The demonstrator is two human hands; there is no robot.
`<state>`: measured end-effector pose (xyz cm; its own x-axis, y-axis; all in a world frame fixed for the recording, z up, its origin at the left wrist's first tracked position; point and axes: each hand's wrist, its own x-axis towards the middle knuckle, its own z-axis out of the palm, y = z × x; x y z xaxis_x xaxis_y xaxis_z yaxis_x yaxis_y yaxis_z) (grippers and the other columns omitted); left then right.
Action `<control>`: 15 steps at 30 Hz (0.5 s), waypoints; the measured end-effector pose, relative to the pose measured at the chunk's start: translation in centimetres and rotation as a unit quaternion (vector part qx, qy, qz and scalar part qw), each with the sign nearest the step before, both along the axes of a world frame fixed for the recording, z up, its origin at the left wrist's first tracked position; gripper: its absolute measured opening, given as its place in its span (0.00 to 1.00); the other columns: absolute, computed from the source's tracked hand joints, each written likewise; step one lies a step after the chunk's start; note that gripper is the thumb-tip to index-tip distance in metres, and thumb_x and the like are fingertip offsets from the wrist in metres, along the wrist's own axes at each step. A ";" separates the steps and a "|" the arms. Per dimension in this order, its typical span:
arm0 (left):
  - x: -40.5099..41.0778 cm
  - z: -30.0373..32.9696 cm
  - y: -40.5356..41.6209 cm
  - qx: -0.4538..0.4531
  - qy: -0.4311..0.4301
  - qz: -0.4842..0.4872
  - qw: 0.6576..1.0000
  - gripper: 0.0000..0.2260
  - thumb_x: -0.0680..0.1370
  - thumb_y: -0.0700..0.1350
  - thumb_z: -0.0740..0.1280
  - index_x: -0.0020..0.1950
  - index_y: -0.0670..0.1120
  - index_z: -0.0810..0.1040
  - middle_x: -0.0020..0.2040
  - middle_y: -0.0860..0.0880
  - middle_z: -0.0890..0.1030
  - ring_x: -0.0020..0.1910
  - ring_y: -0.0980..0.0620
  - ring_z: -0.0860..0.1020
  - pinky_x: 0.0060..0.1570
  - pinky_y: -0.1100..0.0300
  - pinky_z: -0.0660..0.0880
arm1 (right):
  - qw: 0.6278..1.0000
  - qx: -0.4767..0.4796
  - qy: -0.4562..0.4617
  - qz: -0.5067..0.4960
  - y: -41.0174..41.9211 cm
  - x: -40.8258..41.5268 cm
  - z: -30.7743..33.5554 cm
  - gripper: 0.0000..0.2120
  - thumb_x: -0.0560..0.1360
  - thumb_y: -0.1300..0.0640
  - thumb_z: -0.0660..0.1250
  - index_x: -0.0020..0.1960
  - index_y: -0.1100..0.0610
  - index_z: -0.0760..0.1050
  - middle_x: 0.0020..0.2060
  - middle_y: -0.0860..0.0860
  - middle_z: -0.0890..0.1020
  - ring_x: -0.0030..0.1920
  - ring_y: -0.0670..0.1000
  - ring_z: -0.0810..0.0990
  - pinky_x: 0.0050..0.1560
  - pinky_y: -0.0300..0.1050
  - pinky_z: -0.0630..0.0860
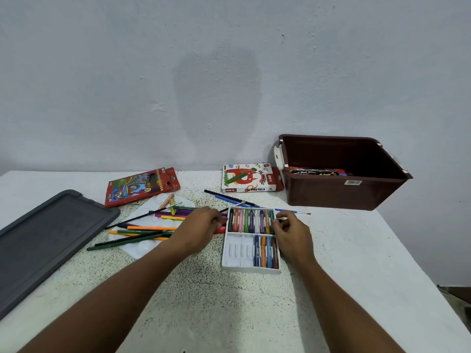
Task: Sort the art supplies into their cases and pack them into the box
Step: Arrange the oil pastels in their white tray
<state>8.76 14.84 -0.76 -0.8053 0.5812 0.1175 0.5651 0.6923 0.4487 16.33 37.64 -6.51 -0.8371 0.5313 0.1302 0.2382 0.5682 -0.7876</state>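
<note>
The right hand (293,234) curls its fingers (277,225) at the far right corner of the white plastic pastel tray (233,261), pinching something small and pale at the end of the top row; what it is cannot be made out. The left hand (201,229) lies knuckles-up against the tray's left edge, its fingers bent over a red stick (221,230), though how firmly they grip it cannot be told.

The tray holds a full upper row of oil pastels (251,220) and four more at the right of its lower row. At 9 o'clock from the tray, loose coloured pencils (142,231) lie scattered over a white paint palette (142,248). At 12 o'clock lie paintbrushes (230,198) and, beyond them, the white oil pastels carton (248,178). At 10 o'clock sits a red coloured-pencil carton (141,187). The brown plastic box (341,192) stands at 1 o'clock, some cartons inside. A grey plastic lid (48,240) rests far left on the speckled white counter (204,301).
</note>
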 end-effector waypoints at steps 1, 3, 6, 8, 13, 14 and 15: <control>0.2 0.6 0.4 0.050 -0.028 0.013 0.998 0.07 0.81 0.41 0.62 0.55 0.44 0.78 0.46 0.51 0.77 0.45 0.54 0.75 0.40 0.66 0.68 | 1.000 0.000 -0.002 0.000 0.0 0.0 0.0 0.09 0.79 0.50 0.63 0.57 0.52 0.74 0.45 0.48 0.83 0.38 0.43 0.78 0.35 0.34 0.72; 0.8 1.7 1.3 0.146 -0.087 0.029 0.985 0.09 0.81 0.41 0.64 0.60 0.49 0.76 0.44 0.51 0.79 0.41 0.58 0.77 0.37 0.70 0.71 | 1.000 -0.002 -0.003 0.000 0.0 0.0 -0.1 0.09 0.79 0.50 0.63 0.57 0.51 0.74 0.45 0.48 0.83 0.38 0.42 0.78 0.35 0.34 0.72; 1.6 2.7 2.5 0.210 -0.166 0.037 0.963 0.16 0.79 0.42 0.67 0.66 0.54 0.73 0.47 0.48 0.81 0.43 0.56 0.80 0.39 0.67 0.74 | 1.000 0.000 -0.006 -0.002 0.1 0.0 -0.1 0.09 0.79 0.50 0.63 0.57 0.51 0.74 0.46 0.48 0.83 0.39 0.43 0.79 0.36 0.35 0.73; 2.2 2.7 3.3 0.221 -0.207 0.037 0.952 0.15 0.78 0.40 0.68 0.64 0.50 0.75 0.47 0.46 0.82 0.42 0.55 0.82 0.41 0.63 0.78 | 1.000 0.001 -0.007 -0.003 0.1 -0.1 -0.1 0.09 0.79 0.50 0.63 0.57 0.51 0.74 0.46 0.48 0.83 0.39 0.43 0.79 0.38 0.36 0.74; 3.3 1.7 4.6 0.186 -0.250 0.037 0.950 0.14 0.77 0.35 0.67 0.62 0.43 0.77 0.44 0.45 0.82 0.39 0.53 0.83 0.40 0.63 0.80 | 1.000 0.002 -0.012 -0.005 0.0 -0.1 -0.1 0.09 0.79 0.50 0.63 0.57 0.51 0.74 0.46 0.48 0.83 0.38 0.42 0.79 0.38 0.34 0.74; 3.5 1.6 4.8 0.178 -0.257 0.034 0.949 0.14 0.77 0.34 0.67 0.62 0.42 0.77 0.43 0.45 0.81 0.36 0.56 0.82 0.36 0.66 0.78 | 1.000 0.003 -0.008 -0.004 0.0 0.0 -0.1 0.09 0.79 0.50 0.63 0.57 0.51 0.74 0.46 0.48 0.83 0.37 0.41 0.78 0.36 0.32 0.72; 3.7 1.4 5.0 0.173 -0.263 0.031 0.949 0.13 0.77 0.33 0.66 0.61 0.41 0.77 0.43 0.44 0.80 0.33 0.59 0.81 0.33 0.68 0.76 | 1.000 0.005 -0.005 -0.004 0.0 0.0 -0.1 0.09 0.79 0.50 0.63 0.57 0.52 0.74 0.45 0.48 0.82 0.37 0.41 0.77 0.35 0.31 0.70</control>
